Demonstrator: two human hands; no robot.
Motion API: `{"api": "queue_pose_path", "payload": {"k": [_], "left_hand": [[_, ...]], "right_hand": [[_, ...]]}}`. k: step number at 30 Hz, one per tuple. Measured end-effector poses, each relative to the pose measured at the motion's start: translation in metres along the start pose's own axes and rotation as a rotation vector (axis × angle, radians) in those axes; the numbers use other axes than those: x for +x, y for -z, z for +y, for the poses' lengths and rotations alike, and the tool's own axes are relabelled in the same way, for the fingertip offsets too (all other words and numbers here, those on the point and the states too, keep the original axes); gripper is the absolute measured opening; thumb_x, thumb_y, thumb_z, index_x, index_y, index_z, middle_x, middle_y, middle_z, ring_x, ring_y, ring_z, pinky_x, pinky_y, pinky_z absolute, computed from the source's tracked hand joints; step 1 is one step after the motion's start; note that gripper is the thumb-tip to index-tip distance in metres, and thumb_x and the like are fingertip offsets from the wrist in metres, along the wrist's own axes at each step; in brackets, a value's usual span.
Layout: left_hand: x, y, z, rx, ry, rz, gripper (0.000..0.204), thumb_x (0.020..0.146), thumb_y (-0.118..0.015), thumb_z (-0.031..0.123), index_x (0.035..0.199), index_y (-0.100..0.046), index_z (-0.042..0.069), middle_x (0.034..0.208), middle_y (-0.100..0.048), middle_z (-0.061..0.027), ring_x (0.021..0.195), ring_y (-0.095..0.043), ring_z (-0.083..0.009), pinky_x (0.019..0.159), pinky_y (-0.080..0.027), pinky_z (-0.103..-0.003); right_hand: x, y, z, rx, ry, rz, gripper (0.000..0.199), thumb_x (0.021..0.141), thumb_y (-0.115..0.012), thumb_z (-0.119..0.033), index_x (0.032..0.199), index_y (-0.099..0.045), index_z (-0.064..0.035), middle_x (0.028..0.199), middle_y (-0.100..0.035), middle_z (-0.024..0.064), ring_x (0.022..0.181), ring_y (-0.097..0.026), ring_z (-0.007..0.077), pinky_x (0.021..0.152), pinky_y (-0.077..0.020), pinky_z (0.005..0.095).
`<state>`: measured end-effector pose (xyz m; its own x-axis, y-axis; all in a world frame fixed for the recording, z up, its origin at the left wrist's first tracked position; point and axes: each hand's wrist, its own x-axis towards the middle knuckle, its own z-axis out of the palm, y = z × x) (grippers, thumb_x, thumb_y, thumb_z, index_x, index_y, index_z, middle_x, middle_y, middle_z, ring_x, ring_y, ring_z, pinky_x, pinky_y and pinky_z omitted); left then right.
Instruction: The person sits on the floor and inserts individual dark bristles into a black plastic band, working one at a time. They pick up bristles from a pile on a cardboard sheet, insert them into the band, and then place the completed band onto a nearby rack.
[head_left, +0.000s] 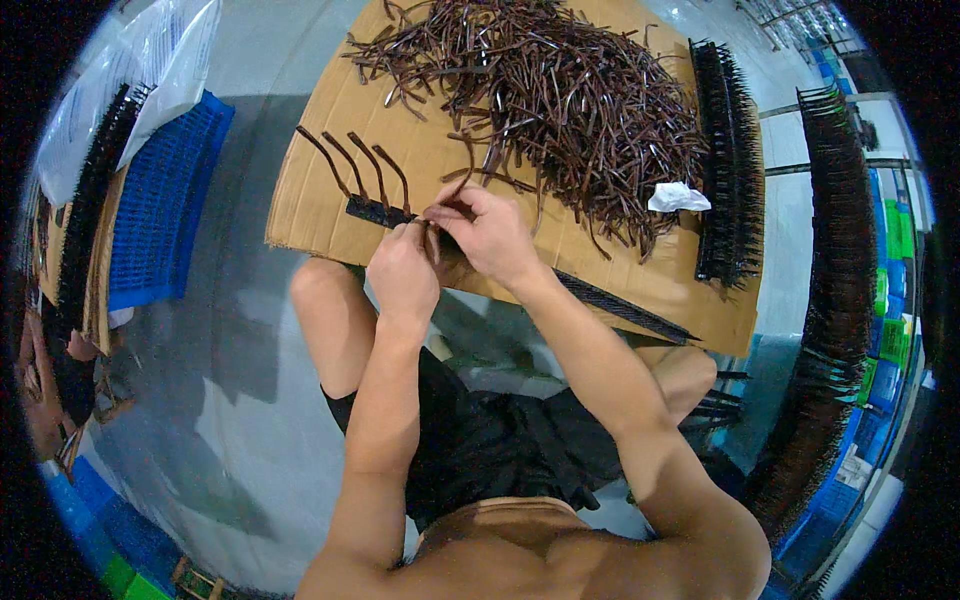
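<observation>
Grey floor (230, 330) is seen around a sheet of cardboard (310, 200), on which a large heap of thin brown strips (580, 110) is spread, with crumpled white paper (679, 197) lying between it and a bristling black rack (722, 160). Near the closest edge, one brown strip (467, 177) is pinched between the thumb and fingers of the right hand (492, 235); the left hand (403, 270) is bunched just beside it over a ridged black bar (364, 209), but what is gripped there cannot be told. Three curved strips (377, 167) are lodged in the bar. Each strip can be judged light, fairly stiff and slightly slick, liable to be bent or snapped if forced; it is best taken by its straighter middle, clear of the curved end. No lettering can be made out on the strips or bar; faint printing is carried by a plastic bag (175, 80), too blurred to be read.
</observation>
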<state>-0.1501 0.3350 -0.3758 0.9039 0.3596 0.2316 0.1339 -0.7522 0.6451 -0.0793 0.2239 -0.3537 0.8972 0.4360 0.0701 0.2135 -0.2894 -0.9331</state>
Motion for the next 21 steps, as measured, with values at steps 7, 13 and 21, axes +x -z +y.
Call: {"api": "queue_pose_path", "payload": {"k": [7,13,21], "left_hand": [[-0.002,-0.002,-0.005,-0.025,0.0,0.005,0.01,0.084,-0.059,0.011,0.079,-0.062,0.003,0.075,-0.062,-0.0149,0.071,-0.061,-0.0356,0.063,-0.05,-0.044],[-0.002,-0.001,-0.005,-0.002,0.013,-0.037,0.009,0.083,-0.06,0.012,0.078,-0.061,0.005,0.075,-0.062,-0.0138,0.072,-0.061,-0.0357,0.061,-0.05,-0.043],[0.006,0.016,0.01,0.246,0.263,-0.233,0.02,0.087,-0.06,0.024,0.081,-0.068,0.006,0.079,-0.068,-0.0151,0.072,-0.065,-0.0343,0.064,-0.051,-0.044]], "right_hand": [[-0.004,-0.002,-0.004,-0.024,-0.002,0.043,0.009,0.087,-0.064,-0.007,0.089,-0.066,0.0012,0.084,-0.07,0.0085,0.077,-0.067,0.0137,0.07,-0.0519,0.027],[-0.006,-0.002,-0.009,-0.276,0.073,0.01,0.012,0.085,-0.066,-0.012,0.09,-0.066,-0.001,0.085,-0.069,0.0078,0.078,-0.068,0.018,0.071,-0.0518,0.0291],[0.025,0.052,0.021,-0.706,0.003,-0.125,0.029,0.081,-0.059,-0.007,0.109,-0.057,-0.0013,0.101,-0.063,0.0183,0.09,-0.063,0.0351,0.078,-0.0516,0.0417]]}}
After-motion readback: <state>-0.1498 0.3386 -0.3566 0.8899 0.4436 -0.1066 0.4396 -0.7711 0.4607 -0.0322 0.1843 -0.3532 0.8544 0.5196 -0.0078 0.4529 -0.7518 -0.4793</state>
